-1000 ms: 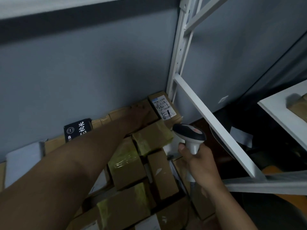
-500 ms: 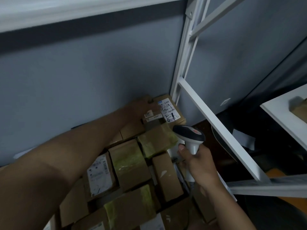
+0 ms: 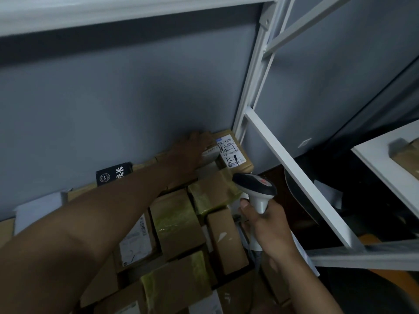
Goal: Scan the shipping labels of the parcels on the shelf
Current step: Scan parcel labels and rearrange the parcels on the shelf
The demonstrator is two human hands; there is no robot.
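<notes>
Shelf contents, head view, one moment.

Left hand (image 3: pixel 188 150) — reaches to the back of the shelf, against the grey wall (image 3: pixel 127 105); fingers curl over the top of a small parcel (image 3: pixel 209 147) at the rear and hold it. Fingertips partly hidden behind the parcel.

Right hand (image 3: pixel 268 225) — fingers wrapped round the white handle of a barcode scanner (image 3: pixel 255 185); its dark head, with a red mark on top, points toward the back corner.

Labelled parcel (image 3: pixel 238 155) — brown carton in the rear right corner, just beside the held parcel; a white shipping label (image 3: pixel 229 150) with barcode and handwriting faces up.

Other parcels — brown cartons packed close together across the shelf, several bound in yellowish tape (image 3: pixel 174 214); one under the left forearm bears a white label (image 3: pixel 136 241).

Black box (image 3: pixel 113 175) — white characters, standing at the wall, left of the forearm.

Shelf frame (image 3: pixel 249 87) — white metal upright with diagonal brace, to the right of the parcels.
</notes>
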